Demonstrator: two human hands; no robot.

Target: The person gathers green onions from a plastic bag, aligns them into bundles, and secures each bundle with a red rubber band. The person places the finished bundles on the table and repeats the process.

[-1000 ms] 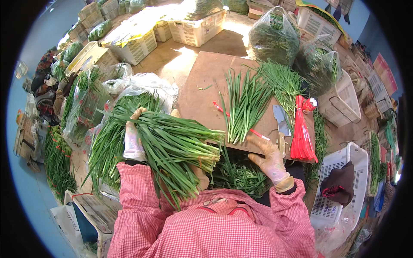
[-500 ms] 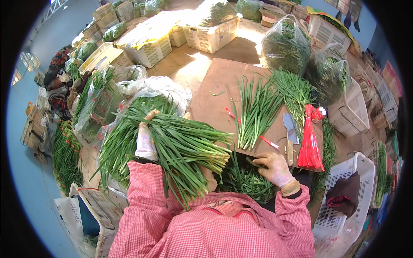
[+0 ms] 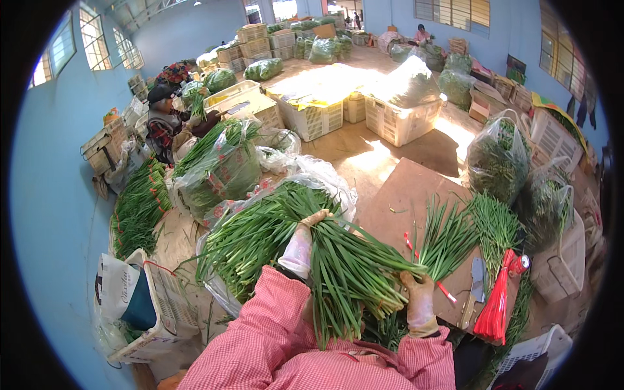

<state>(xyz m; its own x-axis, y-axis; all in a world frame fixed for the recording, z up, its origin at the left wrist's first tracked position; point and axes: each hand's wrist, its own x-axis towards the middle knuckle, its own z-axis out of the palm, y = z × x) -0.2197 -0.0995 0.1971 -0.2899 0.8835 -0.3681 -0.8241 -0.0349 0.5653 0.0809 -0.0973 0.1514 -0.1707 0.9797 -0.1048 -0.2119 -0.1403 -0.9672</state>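
My gloved left hand (image 3: 313, 223) is closed around a large bunch of garlic chives (image 3: 354, 260), its pale stem ends pointing right. At those ends my gloved right hand (image 3: 420, 300) has its fingers curled in against the stems. Under and left of the bunch, more garlic chives (image 3: 244, 244) lie in an opened plastic bag (image 3: 335, 188). On the brown board (image 3: 403, 195) at the right rest a loose pile of chives (image 3: 448, 240), a red-and-white strip (image 3: 446, 292), a knife (image 3: 478, 276) and a bundle of red ties (image 3: 495, 305).
A red can (image 3: 519, 264) stands at the board's right edge. Filled plastic bags (image 3: 499, 156) and white crates (image 3: 403, 120) stand beyond. At the left are tied chive bunches (image 3: 136, 208), a crate (image 3: 166, 318) and a seated co-worker (image 3: 162, 127). Another person (image 3: 422, 34) is far back.
My view has tilted up and turned left, showing more of the room. My right hand has moved from below the board to the bunch's stem ends. My left hand still grips the bunch.
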